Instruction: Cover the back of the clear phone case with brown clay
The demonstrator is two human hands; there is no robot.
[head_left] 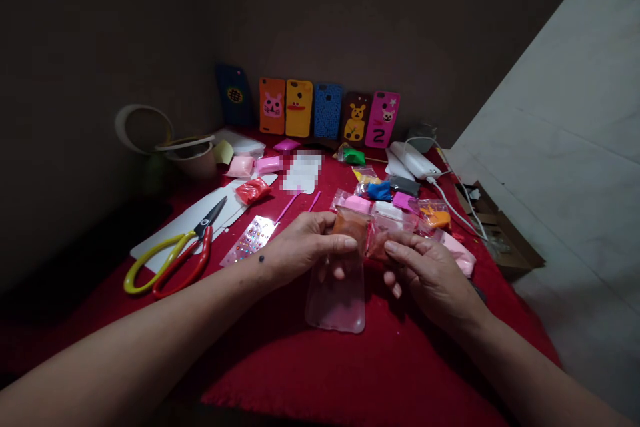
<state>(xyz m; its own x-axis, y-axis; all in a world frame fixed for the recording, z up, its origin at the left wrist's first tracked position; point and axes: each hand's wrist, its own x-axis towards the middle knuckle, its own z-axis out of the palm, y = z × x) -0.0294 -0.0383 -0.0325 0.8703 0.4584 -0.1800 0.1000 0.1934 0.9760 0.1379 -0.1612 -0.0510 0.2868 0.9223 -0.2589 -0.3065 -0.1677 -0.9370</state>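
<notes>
My left hand (pixel 305 240) is closed on a clear bag of brown clay (pixel 347 221), thumb on top. Beside it, my right hand (pixel 433 270) pinches a small bag of reddish clay (pixel 376 240) between thumb and fingers. The two bags are held side by side over the table. Under my left hand lies a clear phone case (pixel 335 307), its upper part covered by the hand and bag. More clay bags lie just beyond my hands, among them a pink one (pixel 358 204), a blue one (pixel 380 191) and an orange one (pixel 436 215).
Scissors (pixel 203 230) with yellow and red handles lie left on a white board (pixel 173 227), near a gem sticker sheet (pixel 253 237). Several decorated phone cases (pixel 328 110) lean against the wall. A white power bank (pixel 415 160) with cables, a bucket (pixel 193 157) and a cardboard box (pixel 520 240) flank the red cloth (pixel 300 373).
</notes>
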